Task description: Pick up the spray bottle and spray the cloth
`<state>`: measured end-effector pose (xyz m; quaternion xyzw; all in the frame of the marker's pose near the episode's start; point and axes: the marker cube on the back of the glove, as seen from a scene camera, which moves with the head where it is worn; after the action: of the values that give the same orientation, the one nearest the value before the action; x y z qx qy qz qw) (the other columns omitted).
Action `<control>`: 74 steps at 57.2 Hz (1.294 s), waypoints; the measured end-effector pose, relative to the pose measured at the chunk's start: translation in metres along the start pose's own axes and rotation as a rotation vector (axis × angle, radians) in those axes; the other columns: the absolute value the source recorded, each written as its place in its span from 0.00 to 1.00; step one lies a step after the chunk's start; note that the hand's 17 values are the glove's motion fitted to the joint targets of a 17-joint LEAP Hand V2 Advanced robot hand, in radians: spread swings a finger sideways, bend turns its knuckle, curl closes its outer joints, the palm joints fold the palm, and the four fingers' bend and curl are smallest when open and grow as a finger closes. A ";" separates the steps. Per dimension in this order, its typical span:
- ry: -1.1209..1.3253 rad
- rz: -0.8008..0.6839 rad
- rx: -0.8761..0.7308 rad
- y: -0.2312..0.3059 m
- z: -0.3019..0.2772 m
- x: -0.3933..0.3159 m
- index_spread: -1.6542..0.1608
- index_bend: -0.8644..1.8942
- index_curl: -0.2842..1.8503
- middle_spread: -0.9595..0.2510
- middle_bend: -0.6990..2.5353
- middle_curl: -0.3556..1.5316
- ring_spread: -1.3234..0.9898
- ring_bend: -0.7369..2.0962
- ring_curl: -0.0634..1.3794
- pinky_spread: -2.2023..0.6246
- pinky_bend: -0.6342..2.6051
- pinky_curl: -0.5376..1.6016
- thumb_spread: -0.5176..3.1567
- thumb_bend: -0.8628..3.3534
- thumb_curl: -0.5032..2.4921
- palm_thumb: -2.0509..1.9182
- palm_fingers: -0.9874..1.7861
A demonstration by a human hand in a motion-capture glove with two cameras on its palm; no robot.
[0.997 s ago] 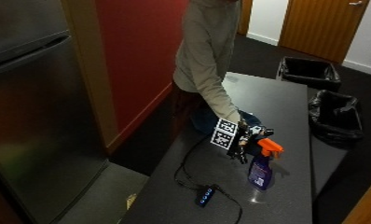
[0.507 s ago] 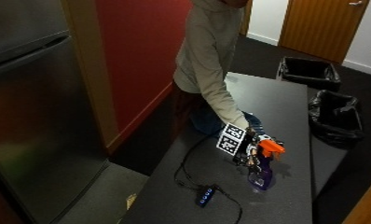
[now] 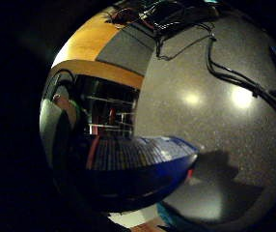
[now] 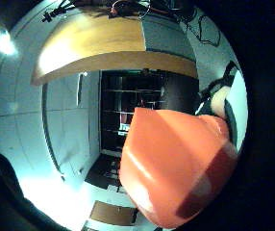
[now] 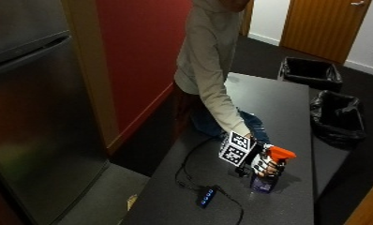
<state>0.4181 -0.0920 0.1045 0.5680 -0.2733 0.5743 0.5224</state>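
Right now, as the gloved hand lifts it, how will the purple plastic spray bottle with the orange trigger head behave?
The purple plastic spray bottle with the orange trigger head probably stays stiff. It is tall and narrow on the dark table, so it may tip if pushed. The gloved right hand grips its neck, probably steadying it.

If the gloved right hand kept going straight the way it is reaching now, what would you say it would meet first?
The right hand is already at the spray bottle, fingers curled round its neck below the orange spray head, so the bottle blocks it. Beyond lies the dark table, though depth is unclear.

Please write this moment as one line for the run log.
phase: grasp | right hand: grips bottle at neck | bottle: upright on table | cloth: not visible
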 end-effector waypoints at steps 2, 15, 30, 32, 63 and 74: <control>0.013 -0.015 -0.021 -0.003 0.003 -0.002 0.79 0.40 0.31 0.67 0.34 0.42 0.49 0.44 0.30 0.73 0.28 0.41 0.29 0.20 0.35 0.76 0.84; 0.202 -0.222 -0.266 -0.008 0.017 -0.037 0.82 0.45 0.35 0.69 0.38 0.44 0.49 0.45 0.32 0.70 0.28 0.42 0.20 0.20 0.38 0.77 0.87; 0.497 -0.738 -0.627 0.052 0.000 -0.118 0.84 0.47 0.37 0.69 0.40 0.45 0.49 0.46 0.34 0.69 0.29 0.43 0.16 0.20 0.39 0.76 0.86; 0.535 -0.799 -0.675 0.066 -0.005 -0.130 0.84 0.47 0.37 0.69 0.40 0.45 0.49 0.46 0.35 0.69 0.29 0.43 0.16 0.20 0.40 0.76 0.86; 1.006 -1.591 -0.869 0.190 -0.100 -0.244 0.84 0.48 0.37 0.70 0.40 0.45 0.49 0.46 0.36 0.69 0.29 0.44 0.14 0.20 0.41 0.76 0.86; 1.156 -1.529 -0.720 0.211 -0.118 -0.232 0.84 0.48 0.37 0.70 0.40 0.45 0.49 0.46 0.36 0.68 0.29 0.44 0.14 0.20 0.41 0.76 0.86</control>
<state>0.1385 -0.1164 -0.0787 0.0357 0.2995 0.1575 0.9403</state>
